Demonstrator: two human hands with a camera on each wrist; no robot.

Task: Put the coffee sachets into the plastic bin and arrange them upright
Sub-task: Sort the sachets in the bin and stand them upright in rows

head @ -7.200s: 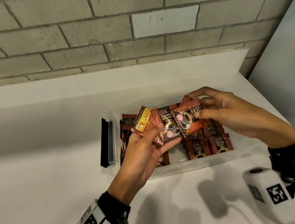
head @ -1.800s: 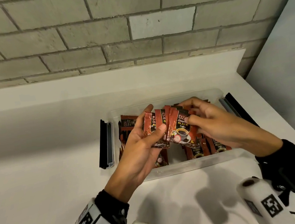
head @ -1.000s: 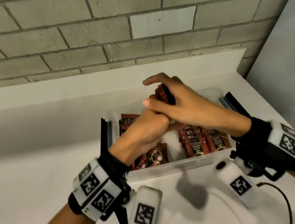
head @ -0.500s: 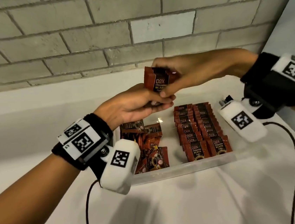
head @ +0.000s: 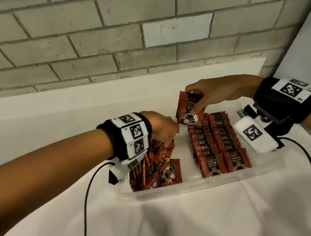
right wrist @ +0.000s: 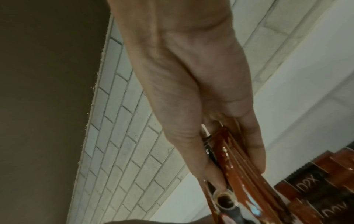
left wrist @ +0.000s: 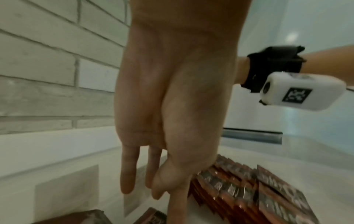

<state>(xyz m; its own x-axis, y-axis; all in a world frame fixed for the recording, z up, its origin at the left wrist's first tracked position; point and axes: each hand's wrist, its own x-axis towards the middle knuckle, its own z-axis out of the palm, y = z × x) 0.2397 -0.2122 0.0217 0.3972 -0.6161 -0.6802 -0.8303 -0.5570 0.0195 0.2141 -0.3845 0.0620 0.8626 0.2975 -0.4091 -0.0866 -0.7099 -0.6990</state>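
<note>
Sorting step: right hand (head: 216, 93) pinches a sachet stack (head: 187, 108) above frame centre, left hand (head: 161, 129), fingers extended and holding nothing, reaches the loose heap (head: 154, 168) lower left in the bin (head: 197, 187); next, likely seating the stack upright behind the rows (head: 219, 143).

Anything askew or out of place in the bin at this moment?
Yes. The sachets at the left end of the plastic bin lie in a loose pile, tilted at mixed angles, unlike the two upright rows beside them.

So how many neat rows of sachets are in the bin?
2, both in the right half of the bin: left row, right row. A loose heap lies left of them, part hidden by the left hand.
</note>
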